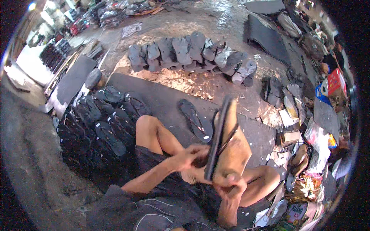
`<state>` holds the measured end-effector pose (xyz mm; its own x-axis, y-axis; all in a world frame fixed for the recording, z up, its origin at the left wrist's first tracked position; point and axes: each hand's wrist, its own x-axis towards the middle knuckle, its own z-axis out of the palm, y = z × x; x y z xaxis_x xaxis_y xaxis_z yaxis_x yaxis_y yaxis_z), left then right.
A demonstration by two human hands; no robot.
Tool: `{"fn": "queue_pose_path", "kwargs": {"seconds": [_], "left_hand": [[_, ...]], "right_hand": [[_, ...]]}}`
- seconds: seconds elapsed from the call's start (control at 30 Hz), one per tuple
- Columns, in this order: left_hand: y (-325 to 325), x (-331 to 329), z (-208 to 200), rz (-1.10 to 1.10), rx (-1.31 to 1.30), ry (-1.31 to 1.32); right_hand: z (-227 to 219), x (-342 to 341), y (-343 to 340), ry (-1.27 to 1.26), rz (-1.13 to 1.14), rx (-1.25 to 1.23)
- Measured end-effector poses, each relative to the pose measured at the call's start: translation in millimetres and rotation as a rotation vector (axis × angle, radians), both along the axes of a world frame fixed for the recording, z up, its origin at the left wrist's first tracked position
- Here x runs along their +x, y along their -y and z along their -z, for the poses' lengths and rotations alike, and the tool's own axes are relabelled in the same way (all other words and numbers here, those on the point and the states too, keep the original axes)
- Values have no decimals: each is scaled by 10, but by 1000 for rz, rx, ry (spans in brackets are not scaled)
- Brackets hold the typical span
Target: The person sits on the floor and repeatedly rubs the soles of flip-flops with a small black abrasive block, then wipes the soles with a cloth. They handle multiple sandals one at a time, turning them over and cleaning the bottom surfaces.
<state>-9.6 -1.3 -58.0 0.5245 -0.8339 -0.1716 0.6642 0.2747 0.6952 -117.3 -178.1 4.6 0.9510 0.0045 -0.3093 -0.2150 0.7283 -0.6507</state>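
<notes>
The black sandal, its strap across a tan foot-shaped form, stands tilted just right of the left fingers, too blurred to tell their grip; the right fingers curl around the form's lower end; another sandal lies beyond both

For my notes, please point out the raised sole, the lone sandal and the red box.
Raised sole (219, 138), head view: side edge
Lone sandal (192, 117), head view: top face
Red box (335, 82), head view: side
</notes>
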Motion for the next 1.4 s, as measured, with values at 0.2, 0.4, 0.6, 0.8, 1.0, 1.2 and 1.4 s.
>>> {"fn": "queue_pose_path", "kwargs": {"seconds": [0.2, 0.4, 0.6, 0.8, 1.0, 1.2, 1.4], "left_hand": [[91, -164, 91, -105, -116, -134], [369, 50, 39, -215, 160, -381], [165, 805, 465, -260, -84, -394], [361, 461, 449, -83, -439, -565], [391, -181, 318, 356, -254, -274], [-388, -88, 70, -222, 742, 747], [-2280, 974, 521, -1140, 977, 378]], "right_hand": [[59, 95, -146, 263, 4, -677], [406, 222, -210, 226, 80, -1050], [225, 145, -88, 249, 112, -558], [1020, 585, 1062, -163, 235, -1343], [179, 849, 1030, 391, 162, -1400], [110, 1142, 658, 297, -81, -1344], [1624, 1339, 84, -21, -324, -2006]]}}
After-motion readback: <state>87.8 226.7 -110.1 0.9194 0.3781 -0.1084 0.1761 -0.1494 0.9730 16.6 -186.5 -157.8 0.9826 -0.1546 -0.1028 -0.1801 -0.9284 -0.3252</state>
